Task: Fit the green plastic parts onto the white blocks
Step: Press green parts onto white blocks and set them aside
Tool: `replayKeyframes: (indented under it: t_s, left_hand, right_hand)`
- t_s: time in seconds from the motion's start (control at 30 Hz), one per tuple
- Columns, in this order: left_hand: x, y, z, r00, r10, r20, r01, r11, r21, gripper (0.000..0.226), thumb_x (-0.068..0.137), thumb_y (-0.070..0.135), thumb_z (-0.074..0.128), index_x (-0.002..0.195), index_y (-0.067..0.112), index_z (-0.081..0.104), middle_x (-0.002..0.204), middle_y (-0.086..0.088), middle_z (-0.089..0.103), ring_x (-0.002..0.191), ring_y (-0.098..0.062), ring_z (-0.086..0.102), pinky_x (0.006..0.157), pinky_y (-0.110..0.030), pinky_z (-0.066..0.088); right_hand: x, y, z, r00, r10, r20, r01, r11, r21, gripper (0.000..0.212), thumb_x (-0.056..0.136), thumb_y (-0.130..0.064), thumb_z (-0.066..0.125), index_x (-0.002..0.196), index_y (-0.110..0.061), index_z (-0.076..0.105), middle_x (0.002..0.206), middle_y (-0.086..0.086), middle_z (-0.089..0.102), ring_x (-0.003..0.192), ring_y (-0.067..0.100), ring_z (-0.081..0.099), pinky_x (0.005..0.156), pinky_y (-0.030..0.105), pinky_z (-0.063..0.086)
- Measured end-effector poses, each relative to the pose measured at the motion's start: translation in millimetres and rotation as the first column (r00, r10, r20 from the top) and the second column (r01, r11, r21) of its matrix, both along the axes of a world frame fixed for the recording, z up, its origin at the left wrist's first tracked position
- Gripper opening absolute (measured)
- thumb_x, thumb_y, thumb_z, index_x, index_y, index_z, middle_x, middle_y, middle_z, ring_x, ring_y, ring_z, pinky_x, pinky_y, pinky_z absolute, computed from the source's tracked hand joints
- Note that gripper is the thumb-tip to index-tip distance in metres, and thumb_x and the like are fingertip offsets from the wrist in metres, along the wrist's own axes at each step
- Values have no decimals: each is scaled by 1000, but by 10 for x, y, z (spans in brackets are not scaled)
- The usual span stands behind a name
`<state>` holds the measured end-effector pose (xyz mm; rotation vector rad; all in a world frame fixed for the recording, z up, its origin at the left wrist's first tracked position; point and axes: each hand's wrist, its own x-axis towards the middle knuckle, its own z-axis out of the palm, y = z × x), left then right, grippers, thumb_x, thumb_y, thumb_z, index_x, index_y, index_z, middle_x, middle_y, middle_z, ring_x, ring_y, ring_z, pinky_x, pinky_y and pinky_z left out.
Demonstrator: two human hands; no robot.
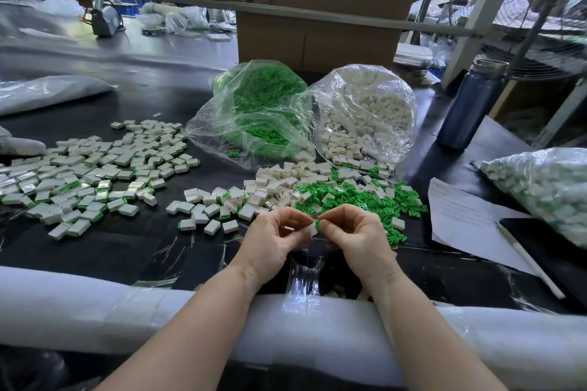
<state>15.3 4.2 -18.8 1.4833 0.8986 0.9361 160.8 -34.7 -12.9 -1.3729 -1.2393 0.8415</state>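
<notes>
A dark counter (133,244) in a cluttered workshop carries everything, its near edge padded with white foam (95,305) and cardboard boxes (317,9) stacked behind. The landmark is the clear bag of green plastic parts (257,111) at the back of the counter. Just beside it on the right lies a bag of white blocks (365,117), its mouth spilling out. In front of both bags sits a mixed loose heap of blocks and green parts (346,200); far to the bag's left spreads a field of finished pieces (95,174), white with green edges.

Well in front of the bag, above the near edge, the left hand (273,238) pinches a white block (313,228) while the right hand (355,236) grips a green part (318,224) and presses it against the block's end; both are curled tight on their pieces.

The risk seems to be misalignment: if the green part meets the block tilted, it may jam or seat crooked. The pinch is small, so a slip could flick either piece into the loose heap or off the padded edge. How deeply the part sits cannot be told; fingers cover the joint.
</notes>
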Motion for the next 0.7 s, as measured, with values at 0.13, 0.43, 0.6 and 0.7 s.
replayKeyframes:
  t_s: [0.13, 0.43, 0.6, 0.7]
  left_hand:
    - [-1, 5, -3, 1000, 9, 9, -9, 1000, -6, 12, 80, 3, 67, 84, 14, 66, 84, -6, 68, 74, -14, 66, 69, -19, 54]
    - [5, 1, -4, 1000, 23, -8, -22, 1000, 22, 17, 81, 0, 65, 82, 17, 69, 78, 2, 69, 69, -2, 65, 67, -14, 51]
    - [16, -6, -7, 999, 26, -45, -24, 999, 33, 20, 82, -4, 62, 80, 14, 69, 73, 4, 67, 66, -3, 63, 68, -14, 52]
    - [6, -5, -19, 995, 18, -98, -13, 998, 55, 22, 83, -2, 62, 78, 18, 69, 72, 4, 66, 65, -1, 62, 68, -13, 50]
  right_hand:
    - [-14, -9, 5, 999, 38, 21, -38, 999, -1, 11, 81, 2, 66, 76, -7, 68, 67, 3, 66, 57, 5, 59, 56, 18, 50]
    - [-31, -13, -6, 999, 49, 22, -50, 999, 14, 15, 84, 3, 63, 84, -12, 63, 70, 7, 63, 61, 8, 58, 60, 23, 51]
    - [-31, -2, -3, 995, 90, 33, -90, 996, -4, 18, 81, 7, 64, 82, -10, 59, 74, 4, 62, 66, 10, 57, 64, 19, 50]
    - [-21, -1, -8, 994, 105, 39, -104, 994, -15, 19, 79, 9, 64, 78, -9, 59, 73, 5, 61, 66, 10, 57, 63, 19, 50]
